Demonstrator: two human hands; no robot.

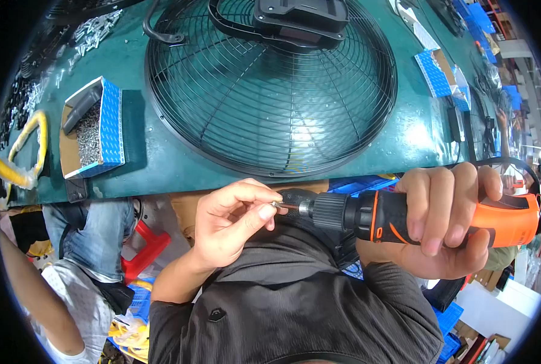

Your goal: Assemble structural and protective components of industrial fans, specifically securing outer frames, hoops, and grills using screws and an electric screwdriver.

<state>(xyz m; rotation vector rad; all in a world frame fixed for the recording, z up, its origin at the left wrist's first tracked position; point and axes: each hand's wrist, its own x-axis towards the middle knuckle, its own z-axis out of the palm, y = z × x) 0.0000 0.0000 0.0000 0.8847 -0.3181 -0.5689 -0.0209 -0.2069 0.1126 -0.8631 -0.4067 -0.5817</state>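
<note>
My right hand (443, 221) wraps round an orange and black electric screwdriver (367, 215), held level with its bit pointing left. Thumb and forefinger of my left hand (231, 221) pinch a small metal screw (276, 204) at the tip of the bit. Most of the screw is hidden by the fingertips. Both hands are in front of my body, just short of the table edge. Beyond them on the green table (179, 161) lies a round black wire fan guard (270, 115), with a black housing (301, 21) at its top.
A blue and white carton (111, 124) of small screws, with a black piece in it, stands at left. Loose metal fasteners (91, 33) and a yellow loop (40, 139) lie nearby. Another carton (434, 73) is at far right. A person's arm (40, 291) shows at lower left.
</note>
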